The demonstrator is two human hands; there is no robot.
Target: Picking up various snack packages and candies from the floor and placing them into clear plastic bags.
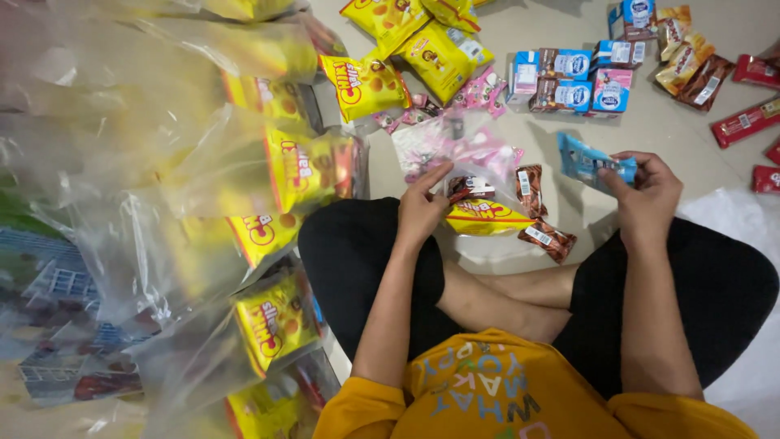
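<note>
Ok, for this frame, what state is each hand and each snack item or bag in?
left hand: fingers pinching the clear bag's rim, holding it open
clear plastic bag: open, partly filled
yellow snack packet: sealed, lying in the bag mouth
right hand: gripping the blue packet
blue packet: sealed, held above the floor
small milk cartons: closed, grouped on the floor
filled bags: packed, piled at left

A clear bag (455,150) is held open by the left hand (420,213), with snack packets (486,218) apparently inside. Drink cartons (569,81) are ranged behind; a packet (587,161) is gripped rightward by the right hand (647,197).
</note>
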